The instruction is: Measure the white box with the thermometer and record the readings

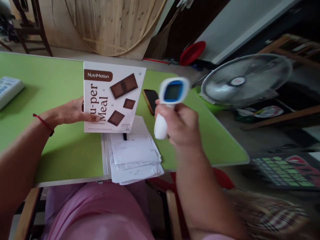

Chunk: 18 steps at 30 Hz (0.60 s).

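At the far left, a white device (10,90), cut off by the frame, is seen on the green worktop (67,156). Beside it, a white NutriMotion box (117,110) is gripped at its left edge by the left hand (72,112), with the thumb pressed on the front and the fingers mostly hidden behind. Because only one side is supported, the box could be twisted or tipped if that thumb slipped. Papers (136,151) are partly covered by the box; whether they are touched by its base cannot be told. Their near end is left overhanging the worktop, so sheets could be dragged down by a passing forearm. Farther right, a phone (151,100) is laid flat and could be struck if the raised white thermometer (161,128), grasped by its handle in the right hand (185,125), were lowered carelessly. Its dark screen cannot be read. Beyond the worktop, a fan (225,76) is seen; loose sheets could be lifted by its draught if it is running.
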Available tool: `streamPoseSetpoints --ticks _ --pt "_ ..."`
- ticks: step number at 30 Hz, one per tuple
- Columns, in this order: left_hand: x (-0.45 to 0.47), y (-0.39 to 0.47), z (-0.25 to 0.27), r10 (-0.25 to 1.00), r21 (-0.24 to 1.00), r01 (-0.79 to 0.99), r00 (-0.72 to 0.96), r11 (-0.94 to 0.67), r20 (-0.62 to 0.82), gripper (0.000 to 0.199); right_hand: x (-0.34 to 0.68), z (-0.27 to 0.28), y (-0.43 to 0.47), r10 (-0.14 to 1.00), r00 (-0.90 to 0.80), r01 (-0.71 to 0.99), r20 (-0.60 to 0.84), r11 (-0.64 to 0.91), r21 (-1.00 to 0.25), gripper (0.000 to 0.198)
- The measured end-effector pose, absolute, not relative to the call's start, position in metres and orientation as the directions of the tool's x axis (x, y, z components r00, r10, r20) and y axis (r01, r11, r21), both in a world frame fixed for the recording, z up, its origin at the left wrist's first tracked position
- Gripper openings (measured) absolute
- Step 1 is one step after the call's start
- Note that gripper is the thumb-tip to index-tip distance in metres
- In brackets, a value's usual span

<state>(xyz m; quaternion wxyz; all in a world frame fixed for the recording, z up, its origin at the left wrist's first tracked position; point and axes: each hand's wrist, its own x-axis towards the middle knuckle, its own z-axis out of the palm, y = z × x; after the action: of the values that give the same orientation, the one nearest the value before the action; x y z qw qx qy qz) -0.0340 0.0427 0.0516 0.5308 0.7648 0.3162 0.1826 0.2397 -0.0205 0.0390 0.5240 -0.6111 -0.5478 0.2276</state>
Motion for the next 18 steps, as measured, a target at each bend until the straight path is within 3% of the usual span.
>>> streamPoseSetpoints --ticks 3,7,13,18 --pt "-0.035 0.042 0.052 0.68 0.914 0.3 0.733 -0.272 -0.039 0.049 0.252 0.028 0.009 0.974 0.186 0.786 0.127 -0.07 -0.614 0.029" --pt "-0.037 0.041 0.051 0.738 0.896 0.373 0.67 -0.24 -0.081 0.05 0.242 0.002 0.023 0.98 0.166 0.919 0.109 -0.114 -0.378 0.038" --pt "-0.045 0.048 0.047 0.859 0.887 0.409 0.511 -0.216 -0.027 0.062 0.235 -0.006 0.019 0.972 0.139 0.963 0.189 -0.089 -0.254 0.044" --pt "-0.057 0.06 0.034 0.901 0.872 0.415 0.428 -0.259 0.065 0.076 0.237 -0.003 0.014 0.957 0.137 0.962 0.257 -0.067 -0.263 0.04"
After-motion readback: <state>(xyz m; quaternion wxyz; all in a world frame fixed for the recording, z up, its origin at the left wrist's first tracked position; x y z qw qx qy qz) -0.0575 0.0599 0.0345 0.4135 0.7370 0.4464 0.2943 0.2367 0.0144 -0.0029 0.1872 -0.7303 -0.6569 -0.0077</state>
